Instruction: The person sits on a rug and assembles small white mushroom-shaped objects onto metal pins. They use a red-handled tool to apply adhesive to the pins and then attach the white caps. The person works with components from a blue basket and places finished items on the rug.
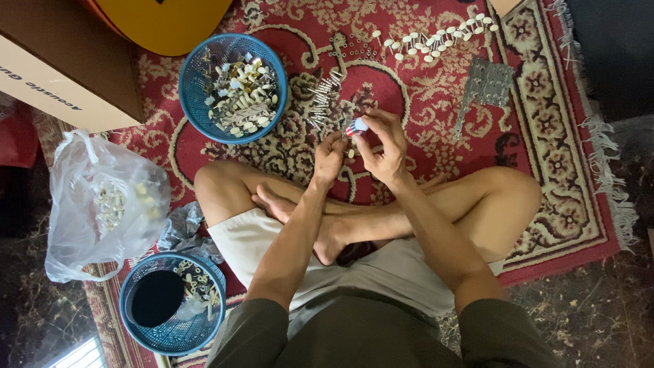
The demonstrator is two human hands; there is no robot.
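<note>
I sit cross-legged on a red patterned rug. My right hand holds a small screwdriver with a red, white and blue handle. My left hand pinches a small metal part just beneath the tool's tip; the part itself is too small to make out. In front of my hands lie a row of metal pegs, a scatter of tiny screws and a line of white-knobbed tuner parts.
A blue basket full of white and metal parts stands ahead to the left. A second blue basket sits by my left hip. A clear plastic bag, a cardboard box, a guitar body and metal plates surround me.
</note>
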